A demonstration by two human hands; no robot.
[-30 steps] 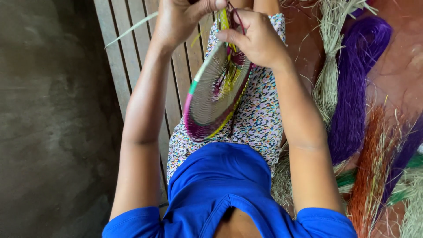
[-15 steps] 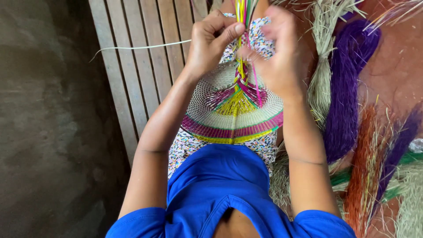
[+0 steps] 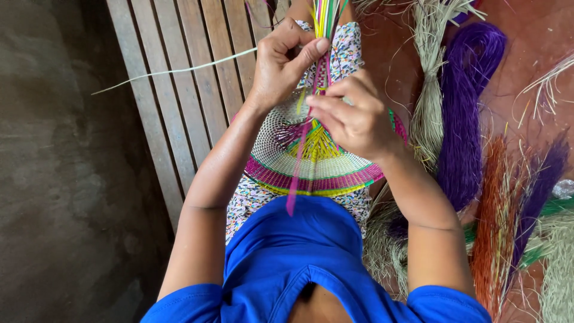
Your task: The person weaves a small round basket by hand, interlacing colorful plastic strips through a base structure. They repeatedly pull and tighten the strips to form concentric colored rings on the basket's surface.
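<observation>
A round woven mat (image 3: 311, 170) with cream, green, yellow and magenta bands lies flat on my lap. My left hand (image 3: 281, 66) pinches a bunch of yellow, green and pink strands (image 3: 324, 15) that rise from the mat's middle. My right hand (image 3: 356, 116) rests over the mat's centre, its fingers closed on a long magenta strip (image 3: 297, 167) that hangs down toward my blue shirt. A pale loose strand (image 3: 173, 70) trails left from my left hand across the bench.
I sit on a slatted wooden bench (image 3: 179, 78) beside a grey concrete wall (image 3: 54, 179). On the red floor to the right lie bundles of fibre: pale straw (image 3: 429, 101), purple (image 3: 463, 119), orange (image 3: 491, 215) and green (image 3: 556, 206).
The mat has tipped from edge-on to flat on my lap. Both hands have come together over its middle, and my right hand has drawn a magenta strip downward.
</observation>
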